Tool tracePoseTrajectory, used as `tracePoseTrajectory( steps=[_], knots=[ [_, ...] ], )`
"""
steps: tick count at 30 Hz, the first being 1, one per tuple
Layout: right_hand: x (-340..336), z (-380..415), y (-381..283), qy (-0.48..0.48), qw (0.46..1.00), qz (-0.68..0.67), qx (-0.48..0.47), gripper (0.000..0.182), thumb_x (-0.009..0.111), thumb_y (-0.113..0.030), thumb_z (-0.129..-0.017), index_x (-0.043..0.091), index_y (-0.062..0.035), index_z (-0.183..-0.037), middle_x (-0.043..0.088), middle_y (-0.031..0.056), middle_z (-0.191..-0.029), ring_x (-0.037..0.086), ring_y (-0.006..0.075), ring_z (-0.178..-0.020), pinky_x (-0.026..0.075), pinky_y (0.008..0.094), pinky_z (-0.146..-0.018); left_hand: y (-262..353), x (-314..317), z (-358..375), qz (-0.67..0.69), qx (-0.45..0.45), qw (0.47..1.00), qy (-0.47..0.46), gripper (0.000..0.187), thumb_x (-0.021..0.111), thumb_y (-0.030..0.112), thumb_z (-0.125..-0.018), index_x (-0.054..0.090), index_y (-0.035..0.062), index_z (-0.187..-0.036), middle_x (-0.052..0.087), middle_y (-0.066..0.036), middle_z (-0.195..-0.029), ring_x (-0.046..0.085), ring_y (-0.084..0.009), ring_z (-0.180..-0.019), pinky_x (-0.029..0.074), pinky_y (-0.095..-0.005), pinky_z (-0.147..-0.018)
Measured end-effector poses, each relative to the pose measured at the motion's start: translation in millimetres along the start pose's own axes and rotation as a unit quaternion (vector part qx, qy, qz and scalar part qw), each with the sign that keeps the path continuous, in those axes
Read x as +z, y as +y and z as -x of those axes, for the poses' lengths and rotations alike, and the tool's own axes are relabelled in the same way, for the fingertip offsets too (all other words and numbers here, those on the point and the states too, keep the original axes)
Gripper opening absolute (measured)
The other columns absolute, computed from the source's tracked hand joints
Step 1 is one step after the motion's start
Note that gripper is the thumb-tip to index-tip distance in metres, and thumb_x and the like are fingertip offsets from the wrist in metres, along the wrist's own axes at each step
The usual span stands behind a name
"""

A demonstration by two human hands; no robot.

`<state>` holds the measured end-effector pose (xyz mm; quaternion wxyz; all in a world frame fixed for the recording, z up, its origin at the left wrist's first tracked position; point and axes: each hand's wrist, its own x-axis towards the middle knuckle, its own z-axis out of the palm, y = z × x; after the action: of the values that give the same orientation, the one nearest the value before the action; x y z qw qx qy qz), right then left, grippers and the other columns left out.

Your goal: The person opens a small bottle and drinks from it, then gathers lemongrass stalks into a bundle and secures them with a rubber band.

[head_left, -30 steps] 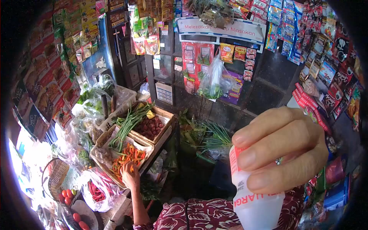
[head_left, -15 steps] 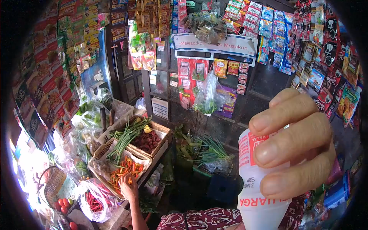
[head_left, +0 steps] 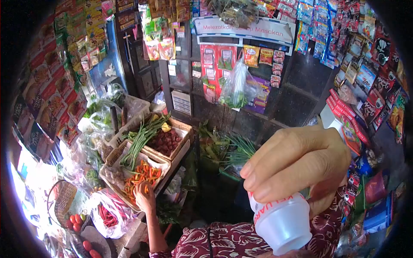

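My right hand (head_left: 301, 165), large and close to the camera, is wrapped round a white plastic bottle (head_left: 282, 223) with red lettering. The bottle is tilted, and the fingers cover its upper part. At the left, my left hand (head_left: 145, 198) reaches into a cream basket (head_left: 162, 168) of orange and red chilies (head_left: 146, 172), its fingers curled together on them. Long green beans (head_left: 140, 144) lie across this basket and the one behind, beside dark red shallots (head_left: 165, 143).
Bagged red chilies (head_left: 107, 215), tomatoes (head_left: 75, 221) and a wicker basket (head_left: 62, 200) are at the lower left. Leafy greens (head_left: 241, 150) stand beyond the baskets. Sachets (head_left: 53, 103) hang on both sides, and a red-and-white box (head_left: 344, 122) is behind my right hand.
My right hand has moved left and down, turning the bottle so that its narrower end shows nearer the camera. My left hand stays at the chilies. The view has tipped downward slightly.
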<state>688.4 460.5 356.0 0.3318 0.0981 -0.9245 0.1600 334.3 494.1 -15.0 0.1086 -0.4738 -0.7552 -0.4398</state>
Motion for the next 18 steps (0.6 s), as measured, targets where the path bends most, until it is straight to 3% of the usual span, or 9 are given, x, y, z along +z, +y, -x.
tracePoseTrajectory(
  steps=[3, 6, 9, 12, 15, 18],
  knots=[
    [0, 3, 1, 0.004, 1.000, 0.020, 0.003, 0.025, 0.068, -0.020, -0.080, 0.065, 0.0032, -0.089, 0.063, 0.0190, -0.090, 0.063, 0.0288, -0.079, 0.055, 0.0363, -0.069, 4, 1, 0, 0.007, 0.003, 1.000, 0.010, 0.017, 0.058, 0.016, -0.080, 0.063, 0.0064, -0.093, 0.062, -0.009, -0.102, 0.053, -0.0305, -0.098, 0.043, -0.0388, -0.084],
    [-2, 2, -2, 0.028, 0.994, 0.097, -0.051, 0.019, 0.071, -0.016, -0.078, 0.066, -0.0020, -0.089, 0.062, 0.0161, -0.091, 0.062, 0.0272, -0.081, 0.055, 0.0340, -0.071, 6, 0, -1, 0.003, 0.003, 1.000, 0.010, 0.018, 0.059, 0.018, -0.081, 0.063, 0.0071, -0.094, 0.062, -0.009, -0.102, 0.054, -0.0302, -0.098, 0.044, -0.0392, -0.084],
    [-17, -6, -13, 0.022, 0.986, 0.162, -0.042, 0.016, 0.073, -0.014, -0.075, 0.067, -0.0104, -0.089, 0.061, 0.0112, -0.092, 0.060, 0.0245, -0.085, 0.052, 0.0299, -0.068, 1, 3, 0, 0.004, -0.008, 1.000, -0.004, 0.020, 0.057, 0.020, -0.084, 0.061, 0.0065, -0.098, 0.061, -0.008, -0.105, 0.052, -0.0293, -0.104, 0.042, -0.0390, -0.088],
    [-32, -17, -14, -0.097, 0.974, 0.169, -0.120, 0.016, 0.074, -0.016, -0.074, 0.067, -0.0162, -0.088, 0.061, 0.0073, -0.095, 0.058, 0.0221, -0.087, 0.044, 0.0265, -0.066, 1, 3, 0, 0.008, 0.006, 1.000, 0.011, 0.017, 0.058, 0.018, -0.082, 0.061, 0.0067, -0.094, 0.061, -0.008, -0.103, 0.052, -0.0293, -0.100, 0.043, -0.0396, -0.085],
    [-18, -22, -26, -0.008, 0.968, 0.234, -0.095, 0.018, 0.074, -0.017, -0.073, 0.067, -0.0194, -0.090, 0.061, 0.0052, -0.095, 0.058, 0.0210, -0.086, 0.038, 0.0259, -0.064, 3, 2, -1, 0.017, 0.001, 1.000, 0.023, 0.016, 0.057, 0.015, -0.079, 0.062, 0.0070, -0.092, 0.060, -0.008, -0.099, 0.053, -0.0296, -0.097, 0.044, -0.0400, -0.082],
    [-20, -30, -31, -0.007, 0.961, 0.256, -0.105, 0.020, 0.074, -0.018, -0.073, 0.066, -0.0200, -0.091, 0.061, 0.0044, -0.096, 0.058, 0.0207, -0.087, 0.038, 0.0264, -0.066, 1, 4, -2, 0.021, 0.016, 0.999, 0.042, 0.016, 0.057, 0.014, -0.078, 0.062, 0.0066, -0.091, 0.061, -0.008, -0.099, 0.053, -0.0297, -0.096, 0.044, -0.0396, -0.082]
  ],
)
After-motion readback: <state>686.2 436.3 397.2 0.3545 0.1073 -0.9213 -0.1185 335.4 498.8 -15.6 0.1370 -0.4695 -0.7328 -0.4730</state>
